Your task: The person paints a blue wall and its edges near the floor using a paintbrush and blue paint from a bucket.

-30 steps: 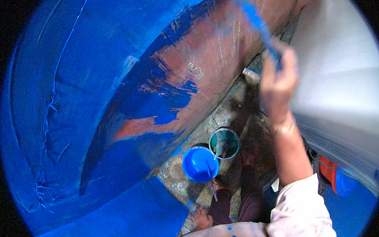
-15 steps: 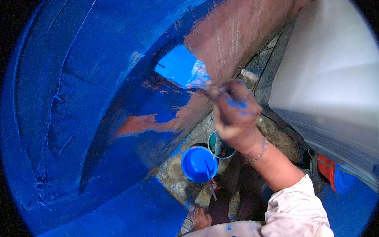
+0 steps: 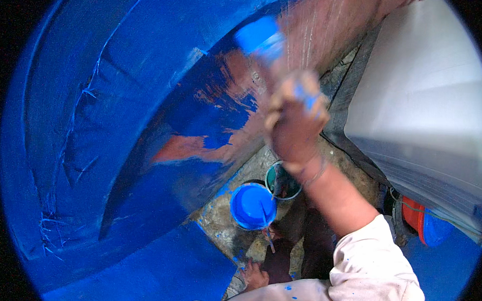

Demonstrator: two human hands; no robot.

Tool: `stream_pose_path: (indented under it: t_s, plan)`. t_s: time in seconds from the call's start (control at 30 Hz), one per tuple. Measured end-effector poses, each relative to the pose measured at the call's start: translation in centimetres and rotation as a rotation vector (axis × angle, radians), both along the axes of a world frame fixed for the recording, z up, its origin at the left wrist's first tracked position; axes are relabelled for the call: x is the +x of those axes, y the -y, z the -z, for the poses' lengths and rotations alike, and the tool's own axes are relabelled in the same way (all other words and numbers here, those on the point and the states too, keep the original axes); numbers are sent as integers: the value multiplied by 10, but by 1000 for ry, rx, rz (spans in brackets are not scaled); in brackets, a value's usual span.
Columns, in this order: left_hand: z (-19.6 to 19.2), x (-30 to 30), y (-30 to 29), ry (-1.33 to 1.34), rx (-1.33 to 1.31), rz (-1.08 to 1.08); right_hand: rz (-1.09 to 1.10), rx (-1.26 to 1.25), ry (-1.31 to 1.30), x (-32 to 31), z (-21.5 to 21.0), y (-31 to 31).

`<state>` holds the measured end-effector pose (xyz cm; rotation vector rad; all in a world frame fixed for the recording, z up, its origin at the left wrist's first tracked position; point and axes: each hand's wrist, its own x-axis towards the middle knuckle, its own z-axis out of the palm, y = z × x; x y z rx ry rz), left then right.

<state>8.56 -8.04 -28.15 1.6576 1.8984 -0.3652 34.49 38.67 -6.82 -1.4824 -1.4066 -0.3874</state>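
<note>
My right hand, smeared with blue paint and blurred by motion, is closed round the handle of a wide paintbrush. Its blue-coated bristles lie against a curved, hull-like surface, where fresh blue borders bare reddish-brown patches. Low in the picture my left hand is near my dark-trousered legs, fingers apart with nothing visible in them. Ahead of it on the ground stands a bucket with blue paint inside and a thin stick leaning over its rim.
Touching the paint bucket is a green container with something dark inside. A large whitish sheet-like panel slopes along the right, above a red tub and a blue one. Paint-spotted concrete lies below the curved surface.
My right hand and the paintbrush have moved up and slightly right along the curved surface. Streaky blue and reddish-brown now show where the bristles were. My left hand stays put.
</note>
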Motion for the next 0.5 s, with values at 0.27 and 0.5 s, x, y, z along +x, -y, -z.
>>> stream_pose_path:
  t_s: [0.27,0.5]
  plan:
    - [1,-3,0,-22,19,1,-553,-74,139,-22,-21,63]
    - [-12,1,-11,-38,-46,1,-249,81,370,54,-10,-10]
